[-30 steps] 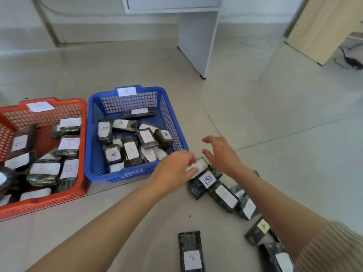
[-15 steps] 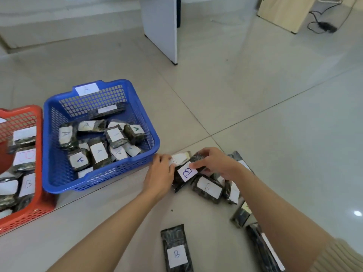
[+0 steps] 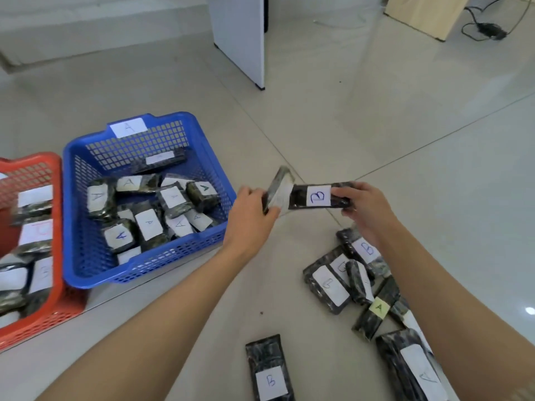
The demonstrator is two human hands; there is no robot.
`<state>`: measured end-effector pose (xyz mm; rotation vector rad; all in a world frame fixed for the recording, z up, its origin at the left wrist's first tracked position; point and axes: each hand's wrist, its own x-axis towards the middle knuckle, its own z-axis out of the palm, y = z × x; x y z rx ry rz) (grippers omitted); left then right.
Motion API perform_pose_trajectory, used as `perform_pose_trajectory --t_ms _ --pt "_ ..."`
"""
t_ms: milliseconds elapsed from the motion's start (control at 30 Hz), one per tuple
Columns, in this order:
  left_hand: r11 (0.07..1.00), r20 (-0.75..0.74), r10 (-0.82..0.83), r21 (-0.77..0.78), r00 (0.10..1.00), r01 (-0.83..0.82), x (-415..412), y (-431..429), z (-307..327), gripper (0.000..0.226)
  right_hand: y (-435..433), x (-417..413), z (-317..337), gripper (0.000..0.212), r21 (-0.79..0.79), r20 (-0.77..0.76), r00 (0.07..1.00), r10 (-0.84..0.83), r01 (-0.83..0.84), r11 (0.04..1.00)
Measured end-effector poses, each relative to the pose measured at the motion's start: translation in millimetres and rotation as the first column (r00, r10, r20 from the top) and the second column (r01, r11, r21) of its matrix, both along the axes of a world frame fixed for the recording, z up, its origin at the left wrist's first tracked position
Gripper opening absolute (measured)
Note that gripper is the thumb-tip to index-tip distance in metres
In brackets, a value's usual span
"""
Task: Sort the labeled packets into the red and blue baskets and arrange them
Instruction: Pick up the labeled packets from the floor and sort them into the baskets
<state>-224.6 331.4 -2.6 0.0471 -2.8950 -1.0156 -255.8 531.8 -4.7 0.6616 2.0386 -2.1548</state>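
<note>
Packets were the whole job here, and two of them were off the floor at the centre of the view. The right hand [image 3: 364, 206] pinched the B packet [image 3: 317, 196] by its three-o'clock end, label up. The left hand [image 3: 250, 211] had its fingers curled round a tilted packet [image 3: 279, 189], and the two packets met or overlapped at their near ends. At nine o'clock from the hands stood the blue basket [image 3: 144, 277], tagged A and holding A-labelled packets. Just beside it, farther toward nine, was the red basket [image 3: 56, 308]. A heap of unsorted packets [image 3: 330, 285] lay on the floor at five o'clock, and a lone packet [image 3: 269, 369] marked B lay at six.

They looked flat, light and fairly stiff, in glossy wrap that was probably slippery. A pinch on a short end, or across the narrow sides, seemed best, since it would keep the label readable.

The tilted packet was seen nearly edge-on and blurred, so its letter could not be read. The red basket was cut off by the frame at nine o'clock, its labels smeared. Packets in the heap overlapped, the right forearm covered some, and one at five o'clock ran out of frame.
</note>
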Motion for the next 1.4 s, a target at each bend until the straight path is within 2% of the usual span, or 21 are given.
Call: perform_pose_trajectory --t_ms 100,167,267,400,500,600,767,867,933,1000,1100,1200,1300,1367,1400 --pt "0.982 -0.103 0.139 0.140 0.985 -0.124 -8 -14 29 0.023 -38 -7 6 0.025 -0.093 -0.064 0.997 -0.029 0.023 0.995" --pt "0.947 -0.114 0.218 0.263 0.969 -0.182 -6 -32 41 0.022 -66 -9 12 0.025 -0.145 -0.100 0.993 -0.057 0.042 0.988" --pt "0.858 -0.064 0.368 0.407 0.928 -0.312 3 -75 55 0.023 -111 -6 27 0.022 -0.170 -0.156 0.984 -0.085 0.059 0.984" --pt "0.721 0.085 0.540 0.467 0.838 -0.512 33 -162 51 0.033 -185 6 42 0.023 -0.237 -0.211 0.976 0.045 -0.096 0.967" --pt "0.600 0.156 0.642 0.508 0.751 -0.618 73 -226 43 0.041 -250 24 42 0.023 -0.196 -0.213 0.956 0.202 -0.245 0.950" --pt "0.540 0.143 0.746 0.442 0.651 -0.716 119 -276 47 0.033 -308 50 37 0.022 -0.151 -0.194 0.912 0.362 -0.392 0.907" --pt "0.414 0.137 0.854 0.405 0.502 -0.815 192 -342 48 0.042 -382 85 25 0.021 0.127 -0.234 0.779 0.581 -0.568 0.813" --pt "0.364 0.147 0.880 0.399 0.451 -0.841 223 -367 45 0.036 -408 97 29 0.018 0.365 -0.264 0.660 0.703 -0.607 0.706" --pt "0.353 0.151 0.884 0.405 0.443 -0.843 235 -376 44 0.036 -417 92 33 0.026 0.406 -0.243 0.626 0.741 -0.628 0.664" --pt "0.353 0.153 0.882 0.410 0.446 -0.841 241 -381 44 0.037 -424 81 40 0.031 0.409 -0.159 0.593 0.789 -0.688 0.599" --pt "0.376 0.159 0.868 0.407 0.470 -0.832 241 -379 43 0.038 -436 65 47 0.025 0.550 -0.051 0.472 0.880 -0.722 0.420" --pt "0.419 0.182 0.830 0.419 0.527 -0.805 233 -370 39 0.040 -443 58 52 0.018 0.705 0.013 0.361 0.933 -0.665 0.247" --pt "0.460 0.210 0.789 0.420 0.577 -0.782 220 -362 33 0.041 -447 54 43 0.025 0.842 0.156 0.236 0.959 -0.539 -0.005" --pt "0.484 0.242 0.765 0.395 0.597 -0.781 210 -355 30 0.041 -446 53 30 0.030 0.906 0.242 0.218 0.945 -0.399 -0.141" --pt "0.495 0.258 0.753 0.384 0.605 -0.780 205 -351 29 0.041 -445 54 24 0.032 0.924 0.254 0.233 0.939 -0.345 -0.165"
